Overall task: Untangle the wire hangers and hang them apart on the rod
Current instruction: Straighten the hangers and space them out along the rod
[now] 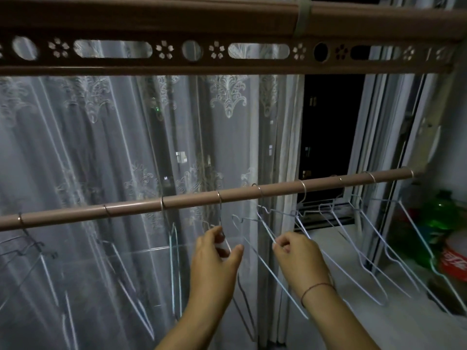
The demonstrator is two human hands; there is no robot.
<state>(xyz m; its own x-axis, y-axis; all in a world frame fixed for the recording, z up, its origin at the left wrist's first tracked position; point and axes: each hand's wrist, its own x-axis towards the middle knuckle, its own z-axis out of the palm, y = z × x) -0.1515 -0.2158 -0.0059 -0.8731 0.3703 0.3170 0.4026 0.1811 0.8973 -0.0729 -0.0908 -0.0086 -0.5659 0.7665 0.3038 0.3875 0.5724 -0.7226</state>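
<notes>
A brown rod (192,202) slopes up from left to right across the view. Several thin wire hangers hang from it by their hooks, spaced along its length. My left hand (217,251) pinches the neck of one wire hanger (220,218) whose hook sits over the rod's middle. My right hand (295,253) grips the sloping shoulder of a neighbouring white wire hanger (265,228), hooked on the rod just to the right. The two hangers' lower wires cross below my hands.
A wide brown perforated rail (227,50) runs overhead. Sheer lace curtains (101,152) hang behind the rod. An open window (331,127) shows darkness at right. On the sill at far right stand a green bottle (439,218) and a red-labelled container (454,258).
</notes>
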